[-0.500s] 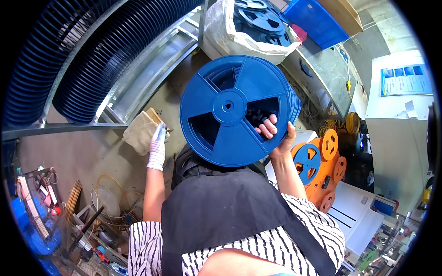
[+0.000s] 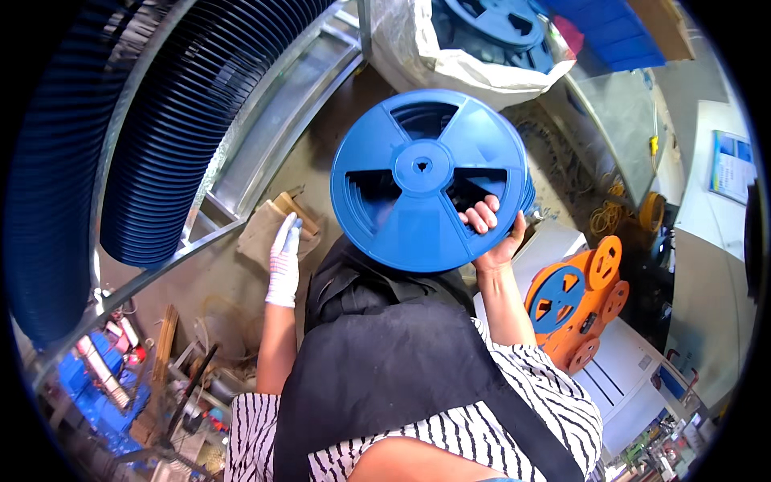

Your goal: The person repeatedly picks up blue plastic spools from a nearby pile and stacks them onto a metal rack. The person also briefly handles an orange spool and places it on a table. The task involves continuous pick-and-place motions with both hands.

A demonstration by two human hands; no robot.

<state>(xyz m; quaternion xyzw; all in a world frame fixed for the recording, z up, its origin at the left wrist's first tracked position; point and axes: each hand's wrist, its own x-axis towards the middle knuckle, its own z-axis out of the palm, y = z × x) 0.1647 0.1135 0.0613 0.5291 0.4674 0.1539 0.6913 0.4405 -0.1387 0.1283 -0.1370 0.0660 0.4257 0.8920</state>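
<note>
A stack of blue plastic reels (image 2: pixel 418 229) is in front of my body, its top reel facing up with three wide cut-outs round a small hub. My bare right hand (image 2: pixel 494 225) grips the stack at its right side, fingers hooked through a cut-out and thumb at the rim. How many reels are stacked is hidden beneath the top one. My left hand (image 2: pixel 284 261), in a white glove, is off to the left with its fingers stretched out and nothing in it. Behind its fingertips is a tan cardboard piece (image 2: pixel 261 234).
Long rows of dark blue reels (image 2: pixel 173 153) rest on a metal rack (image 2: pixel 293 100) at left. A white sack (image 2: pixel 482 76) of blue reels is ahead. An orange machine panel (image 2: pixel 574 321) carries discs at right. Tools and blue bags (image 2: pixel 100 394) clutter the lower left.
The view has turned, so the rack, sack and machine appear further right. The reel stack, still in my right hand, tilts slightly differently. My left hand stays empty.
</note>
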